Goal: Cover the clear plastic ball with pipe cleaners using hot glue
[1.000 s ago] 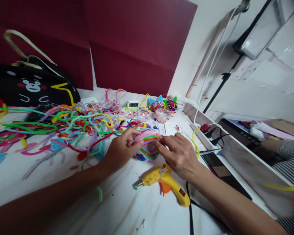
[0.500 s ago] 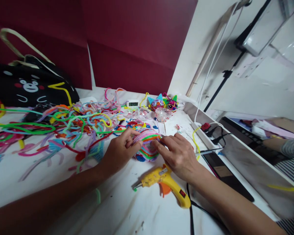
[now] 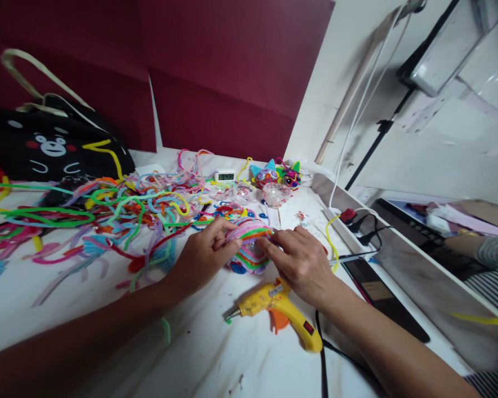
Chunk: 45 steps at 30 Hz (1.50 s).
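Note:
A rounded craft piece (image 3: 251, 257) wrapped in rows of pink, green, orange and purple pipe cleaners rests on the white table between my hands. My left hand (image 3: 207, 249) grips its left edge, thumb and fingers bent around it. My right hand (image 3: 301, 262) is closed on the right side, fingertips pressing the pipe-cleaner rows near the middle. A clear patch shows between the rows, and a blue coil sits low on the piece's left. Just below lies a yellow glue gun (image 3: 278, 307), nozzle to the left, with its orange trigger showing.
Tangled pipe cleaners (image 3: 141, 204) spread over the left side before a black bag (image 3: 50, 141). Behind the piece are a small digital clock (image 3: 224, 176), clear domes (image 3: 276, 194) and colourful cat-like figures (image 3: 290, 176). A power strip (image 3: 352, 224) and black tablet-like slab (image 3: 384, 298) lie right.

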{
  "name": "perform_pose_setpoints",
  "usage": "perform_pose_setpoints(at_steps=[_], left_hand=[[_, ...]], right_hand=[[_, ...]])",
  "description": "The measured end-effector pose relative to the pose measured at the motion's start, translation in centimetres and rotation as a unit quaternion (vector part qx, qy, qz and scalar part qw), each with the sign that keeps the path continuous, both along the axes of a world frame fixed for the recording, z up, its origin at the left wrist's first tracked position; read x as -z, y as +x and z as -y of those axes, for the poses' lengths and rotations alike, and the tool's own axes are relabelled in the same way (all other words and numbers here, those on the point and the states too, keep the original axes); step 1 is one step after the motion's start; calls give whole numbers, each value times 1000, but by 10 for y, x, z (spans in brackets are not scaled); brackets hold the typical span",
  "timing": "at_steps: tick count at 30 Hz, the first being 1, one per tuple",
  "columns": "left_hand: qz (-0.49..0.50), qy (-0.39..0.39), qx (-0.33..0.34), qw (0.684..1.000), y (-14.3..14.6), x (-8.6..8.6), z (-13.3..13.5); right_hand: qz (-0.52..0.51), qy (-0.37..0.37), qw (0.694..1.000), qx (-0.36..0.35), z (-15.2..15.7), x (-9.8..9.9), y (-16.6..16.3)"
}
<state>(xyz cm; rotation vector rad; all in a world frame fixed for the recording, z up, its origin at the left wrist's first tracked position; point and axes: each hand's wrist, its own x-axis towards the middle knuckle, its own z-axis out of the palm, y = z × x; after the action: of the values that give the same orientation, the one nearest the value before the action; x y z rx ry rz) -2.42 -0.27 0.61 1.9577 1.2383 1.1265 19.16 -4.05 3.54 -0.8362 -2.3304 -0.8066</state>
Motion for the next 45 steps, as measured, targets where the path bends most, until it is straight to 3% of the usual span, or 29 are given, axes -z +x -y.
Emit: perform_pose_setpoints(at_steps=[17, 23, 31, 45], left_hand=[[-6, -1, 14, 1000, -5, 4, -6], [-30, 36, 19, 999, -5, 3, -6], [-46, 56, 16, 997, -3, -3, -2], [-36, 92, 9, 995, -2, -4, -1]], right_hand=[[-15, -21, 1000, -10, -1, 1, 0], [-78, -111, 991, -12, 1, 0, -1], [-250, -247, 936, -29, -3, -3, -2], [-378, -454, 805, 62, -23, -11, 3]])
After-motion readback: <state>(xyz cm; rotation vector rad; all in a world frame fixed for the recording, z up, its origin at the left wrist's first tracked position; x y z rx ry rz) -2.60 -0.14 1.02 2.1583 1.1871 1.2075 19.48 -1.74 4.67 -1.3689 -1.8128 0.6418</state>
